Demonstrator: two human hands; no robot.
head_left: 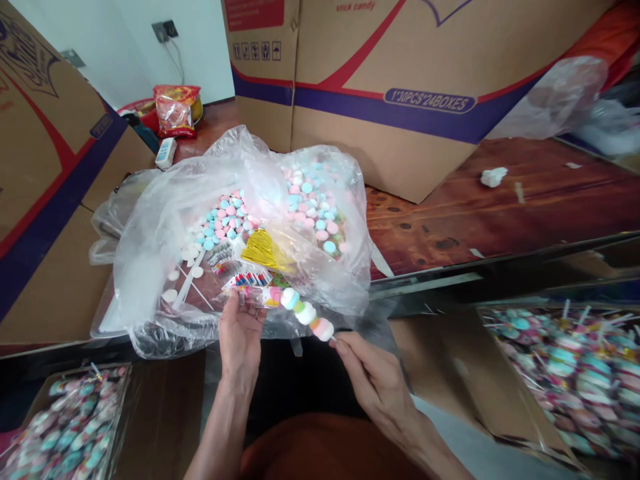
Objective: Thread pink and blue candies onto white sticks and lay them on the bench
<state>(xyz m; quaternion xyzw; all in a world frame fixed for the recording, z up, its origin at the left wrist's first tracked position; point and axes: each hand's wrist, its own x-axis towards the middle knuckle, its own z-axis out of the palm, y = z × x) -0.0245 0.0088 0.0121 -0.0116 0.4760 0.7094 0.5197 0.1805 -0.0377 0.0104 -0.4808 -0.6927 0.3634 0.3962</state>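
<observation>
Marshmallow skewer slants before me, its top at the near end of the printed wrapper my left hand pinches, while my right hand grips its stick, seemingly the safest hold, since it looks light, soft and easily squashed.

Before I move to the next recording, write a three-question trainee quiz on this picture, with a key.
1. What does the left hand hold: (a) a red packet, (b) a white box, (c) a printed wrapper?
2. True or false: the loose marshmallows are all one colour.
3. Which hand holds the marshmallow skewer, and at which end?

Key:
1. c.
2. False; pink, blue and white ones show.
3. The right hand, at the end nearer the person.
</observation>
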